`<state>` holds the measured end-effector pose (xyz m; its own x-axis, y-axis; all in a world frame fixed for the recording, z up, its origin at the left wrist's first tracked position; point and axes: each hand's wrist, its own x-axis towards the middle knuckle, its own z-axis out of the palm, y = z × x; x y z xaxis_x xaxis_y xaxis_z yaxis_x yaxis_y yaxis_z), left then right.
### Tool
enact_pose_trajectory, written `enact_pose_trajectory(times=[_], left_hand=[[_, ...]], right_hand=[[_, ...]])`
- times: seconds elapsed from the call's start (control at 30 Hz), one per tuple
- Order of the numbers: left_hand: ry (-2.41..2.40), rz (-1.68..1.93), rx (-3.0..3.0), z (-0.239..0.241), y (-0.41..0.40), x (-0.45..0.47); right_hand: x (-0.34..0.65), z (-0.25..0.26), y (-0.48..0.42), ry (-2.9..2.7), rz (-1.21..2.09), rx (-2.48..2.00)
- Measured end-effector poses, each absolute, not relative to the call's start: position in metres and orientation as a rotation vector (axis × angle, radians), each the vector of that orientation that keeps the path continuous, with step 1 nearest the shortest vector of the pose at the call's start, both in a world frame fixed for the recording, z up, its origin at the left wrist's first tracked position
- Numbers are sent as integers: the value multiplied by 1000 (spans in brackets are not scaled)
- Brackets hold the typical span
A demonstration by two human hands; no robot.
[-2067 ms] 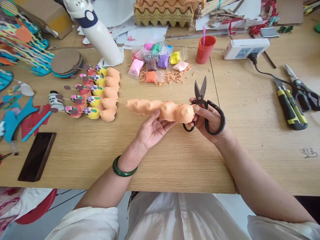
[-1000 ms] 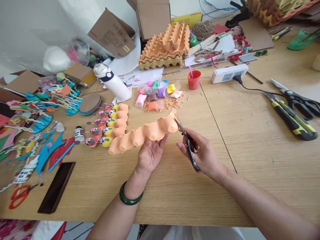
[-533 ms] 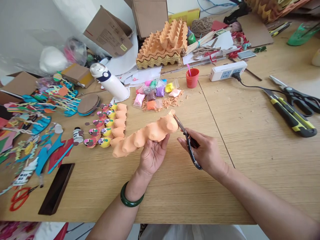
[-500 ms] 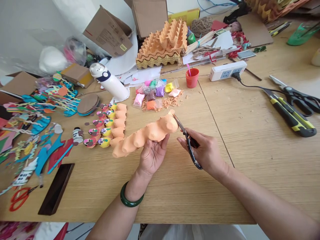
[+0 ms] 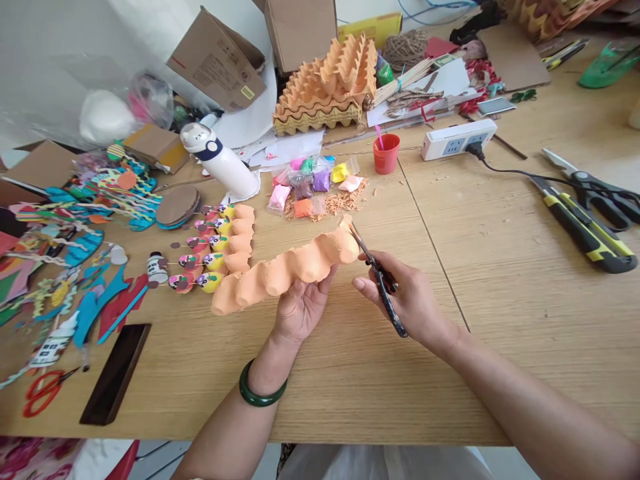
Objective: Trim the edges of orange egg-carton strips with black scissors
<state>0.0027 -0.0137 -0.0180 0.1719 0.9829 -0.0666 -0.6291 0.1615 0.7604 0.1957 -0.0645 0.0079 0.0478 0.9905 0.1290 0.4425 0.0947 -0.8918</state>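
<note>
My left hand [image 5: 300,307] grips a long orange strip of egg-carton cups [image 5: 280,273] from below, holding it slanted above the wooden table [image 5: 500,267]. My right hand [image 5: 407,303] is closed around black-handled scissors [image 5: 377,273]. Their blades meet the strip's upper right end. A green bangle [image 5: 257,393] circles my left wrist.
Painted carton figures [image 5: 215,243] lie left of the strip, clay packets [image 5: 313,187] and orange shavings behind it. A red cup [image 5: 386,153], power strip [image 5: 457,139], stacked egg trays [image 5: 325,87], white bottle [image 5: 220,160], black phone [image 5: 115,373], red scissors [image 5: 43,390] and yellow-handled cutters [image 5: 585,227] surround them.
The view lifted from close on the hands to a wider table. I tilted the strip up to the right and brought the scissor blades to its end.
</note>
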Motion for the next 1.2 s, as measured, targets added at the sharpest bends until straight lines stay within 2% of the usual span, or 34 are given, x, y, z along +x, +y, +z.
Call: enact_pose_trajectory(times=[0.33,0.7,0.93,1.2], left_hand=[[610,1227,733,-19,-12,0],[616,1223,695,-21,-15,1],[665,1287,545,-14,-9,3],[614,1249,612,-14,-14,4]], right_hand=[[204,9,-60,-1550,933,-1372],[201,12,-65,-1448,857,-1412],[203,17,-57,-1323,1196,-1228],[203,11,-60,-1446,1101,-1300]])
